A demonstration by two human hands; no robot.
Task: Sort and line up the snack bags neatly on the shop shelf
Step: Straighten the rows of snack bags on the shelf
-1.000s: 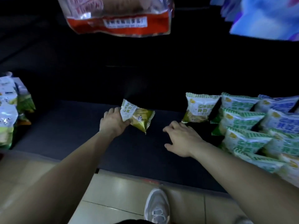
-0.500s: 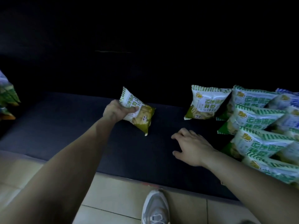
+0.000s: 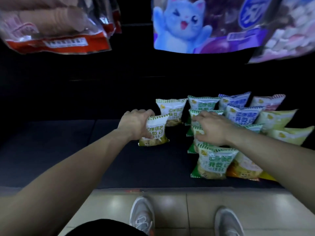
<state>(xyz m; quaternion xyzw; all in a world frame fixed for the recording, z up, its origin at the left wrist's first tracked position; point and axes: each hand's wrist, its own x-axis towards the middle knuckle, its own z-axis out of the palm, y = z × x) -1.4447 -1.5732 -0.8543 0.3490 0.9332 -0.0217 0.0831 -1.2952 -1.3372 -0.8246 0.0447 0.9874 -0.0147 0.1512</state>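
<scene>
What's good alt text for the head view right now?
A person's left hand stands a green-and-white foil snack bag upright on a dark shop shelf, in front of a matching bag. The right hand rests on rows of similar bags to the right.

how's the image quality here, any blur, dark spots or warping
Head view: dim overall, the dark shop shelf nearly black at the back; the red-and-clear hanging packets and cat-print purple bags up top are smeared and bowed by the wide lens; the green-and-white snack bag in the left hand reads sharply.
</scene>
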